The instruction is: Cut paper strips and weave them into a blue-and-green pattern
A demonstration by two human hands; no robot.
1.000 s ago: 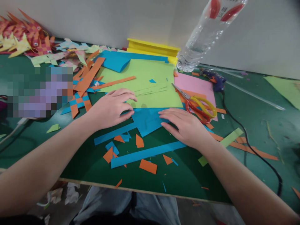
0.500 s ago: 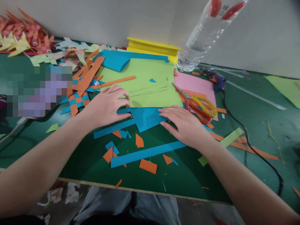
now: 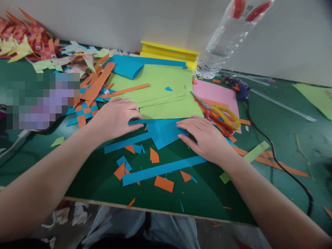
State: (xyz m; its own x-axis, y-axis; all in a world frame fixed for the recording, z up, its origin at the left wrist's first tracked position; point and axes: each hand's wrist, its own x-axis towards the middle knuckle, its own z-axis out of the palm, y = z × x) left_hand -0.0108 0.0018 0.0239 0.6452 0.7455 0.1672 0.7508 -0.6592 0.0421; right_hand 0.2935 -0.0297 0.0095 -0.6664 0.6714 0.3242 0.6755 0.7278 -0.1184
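My left hand (image 3: 119,116) rests at the left part of a green paper sheet (image 3: 168,79), its fingers bent and the thumb apart from them. Nothing shows in its grasp. My right hand (image 3: 201,135) lies with fingers stretched over the right side of a blue paper piece (image 3: 163,133), thumb apart. That piece sticks out from the near edge of the green sheet. Scissors (image 3: 220,116) with yellow and red handles lie just beyond my right hand. A blue paper strip (image 3: 160,169) stretches across the table in front of my hands.
Orange scraps (image 3: 164,184) are scattered near the front edge. A clear bottle (image 3: 220,41) and a glue gun (image 3: 240,88) with a black cord stand at the back right. Woven paper pieces (image 3: 86,110) and orange strips lie left, beside a blurred-out device. Finished-looking paper fish (image 3: 28,48) pile up back left.
My left hand has shifted slightly left. The blue paper piece has slid a little toward me and to the right; my right hand has barely moved.
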